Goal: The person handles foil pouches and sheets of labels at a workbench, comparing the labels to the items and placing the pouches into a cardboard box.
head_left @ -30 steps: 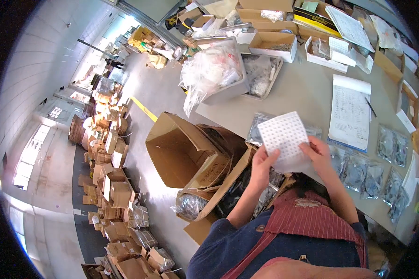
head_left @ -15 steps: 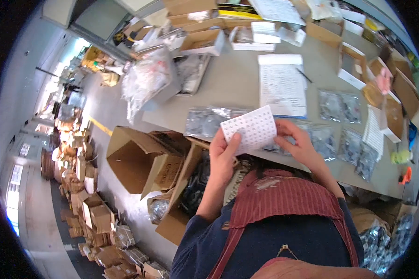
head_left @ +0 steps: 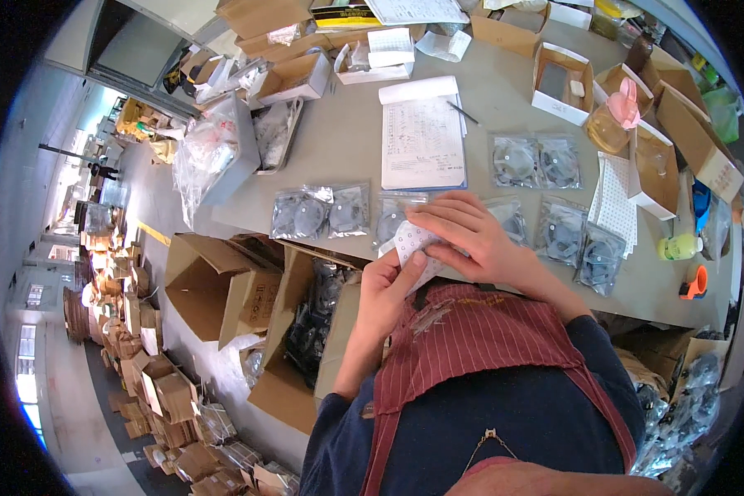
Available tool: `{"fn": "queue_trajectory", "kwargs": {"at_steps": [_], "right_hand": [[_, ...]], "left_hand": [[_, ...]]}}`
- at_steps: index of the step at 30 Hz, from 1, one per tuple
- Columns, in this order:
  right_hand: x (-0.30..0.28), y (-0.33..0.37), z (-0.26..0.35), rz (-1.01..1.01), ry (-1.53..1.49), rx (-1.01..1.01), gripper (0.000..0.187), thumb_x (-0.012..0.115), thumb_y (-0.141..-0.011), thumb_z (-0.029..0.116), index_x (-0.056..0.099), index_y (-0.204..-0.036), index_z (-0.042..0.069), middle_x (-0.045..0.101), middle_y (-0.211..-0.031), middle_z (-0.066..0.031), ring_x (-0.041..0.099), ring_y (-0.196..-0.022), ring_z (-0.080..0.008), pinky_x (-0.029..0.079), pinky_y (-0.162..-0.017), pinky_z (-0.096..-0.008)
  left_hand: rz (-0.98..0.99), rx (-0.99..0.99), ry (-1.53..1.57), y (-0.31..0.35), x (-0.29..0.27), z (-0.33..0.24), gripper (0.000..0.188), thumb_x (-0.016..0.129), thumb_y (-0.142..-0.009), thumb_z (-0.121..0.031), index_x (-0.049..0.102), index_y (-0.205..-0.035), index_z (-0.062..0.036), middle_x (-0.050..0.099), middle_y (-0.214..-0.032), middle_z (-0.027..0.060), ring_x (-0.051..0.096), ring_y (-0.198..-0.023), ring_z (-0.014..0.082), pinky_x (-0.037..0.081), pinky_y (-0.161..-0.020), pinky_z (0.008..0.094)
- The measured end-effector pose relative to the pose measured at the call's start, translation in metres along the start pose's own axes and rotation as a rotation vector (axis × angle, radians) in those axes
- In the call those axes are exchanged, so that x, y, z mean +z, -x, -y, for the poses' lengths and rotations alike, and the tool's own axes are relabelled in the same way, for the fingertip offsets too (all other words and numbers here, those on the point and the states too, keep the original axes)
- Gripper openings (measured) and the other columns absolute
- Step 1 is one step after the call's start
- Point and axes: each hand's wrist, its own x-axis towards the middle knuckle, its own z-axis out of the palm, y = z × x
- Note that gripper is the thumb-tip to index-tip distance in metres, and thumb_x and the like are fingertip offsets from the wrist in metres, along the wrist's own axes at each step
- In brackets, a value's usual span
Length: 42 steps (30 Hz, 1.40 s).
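A white sheet of small round stickers (head_left: 412, 241), curved along its top, is held in front of my apron at the table's near edge. My left hand (head_left: 386, 289) pinches it, thumb on the printed face. My right hand (head_left: 481, 244) is closed over the sheet's upper right part, fingers bent against it and hiding much of it. Just beyond lie clear bags of dark coiled parts with small round labels: a pair (head_left: 321, 212) to the left, one bag (head_left: 391, 219) behind the sheet, and others (head_left: 564, 231) to the right.
Farther back lie a paper form (head_left: 422, 140) and a pen (head_left: 463, 113). Small open boxes (head_left: 560, 83), a pink-lidded bottle (head_left: 613, 114), more sticker sheets (head_left: 612, 194) and an orange tape dispenser (head_left: 694, 283) are at the right. Open cartons (head_left: 223, 281) stand left below the table.
My right hand has moved left and over the sticker sheet, which now bends and is mostly covered. The view has shifted, so the table things appear farther left.
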Motion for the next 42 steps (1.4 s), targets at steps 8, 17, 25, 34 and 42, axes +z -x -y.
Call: {"fn": "queue_trajectory", "kwargs": {"at_steps": [8,17,25,34,42], "right_hand": [[-0.011,0.018,0.000,-0.021,-0.072,0.061,0.050,0.075,-0.079,0.020,0.061,-0.125,0.006,0.065,-0.109,-0.0111,0.063,-0.091,-0.0284,0.050,-0.081,-0.0392],[-0.003,0.019,0.002,-0.049,-0.131,0.219,0.045,0.077,-0.079,0.018,0.065,-0.120,0.006,0.068,-0.090,-0.0102,0.066,-0.071,-0.0258,0.052,-0.060,-0.0327],[0.023,0.001,-0.003,-0.063,-0.246,0.298,0.043,0.075,-0.083,0.017,0.063,-0.123,0.005,0.068,-0.096,-0.0129,0.067,-0.075,-0.0255,0.052,-0.063,-0.0321],[0.059,-0.016,-0.021,-0.108,-0.335,0.424,0.040,0.074,-0.084,0.013,0.062,-0.121,0.002,0.068,-0.098,-0.0116,0.067,-0.083,-0.0207,0.052,-0.072,-0.0310],[0.084,-0.009,-0.044,-0.309,-0.835,0.911,0.020,0.070,-0.087,0.006,0.060,-0.104,0.002,0.063,-0.086,-0.0023,0.058,-0.069,-0.0073,0.046,-0.059,-0.0233]], "left_hand": [[-0.006,-0.086,0.011,-0.003,0.009,0.006,0.029,0.059,-0.099,-0.022,0.068,-0.107,0.0039,0.067,-0.089,0.0006,0.057,-0.079,0.0047,0.046,-0.069,0.0213],[-0.024,0.039,-0.006,-0.022,-0.004,0.004,0.022,0.067,-0.093,-0.015,0.070,-0.102,0.0051,0.069,-0.087,0.0042,0.059,-0.076,0.0070,0.048,-0.068,0.0221],[-0.058,0.171,0.019,-0.038,-0.037,0.002,0.014,0.070,-0.089,-0.005,0.069,-0.101,0.0028,0.070,-0.091,0.0058,0.062,-0.082,0.0088,0.048,-0.075,0.0223],[-0.194,0.257,-0.017,-0.064,-0.082,0.001,0.009,0.067,-0.092,-0.007,0.063,-0.095,0.0000,0.068,-0.090,0.0042,0.059,-0.080,0.0068,0.046,-0.075,0.0211],[-0.175,0.205,-0.021,-0.098,-0.116,0.016,0.013,0.063,-0.095,-0.009,0.057,-0.102,-0.0008,0.068,-0.093,0.0057,0.060,-0.085,0.0078,0.046,-0.079,0.0226]]}}
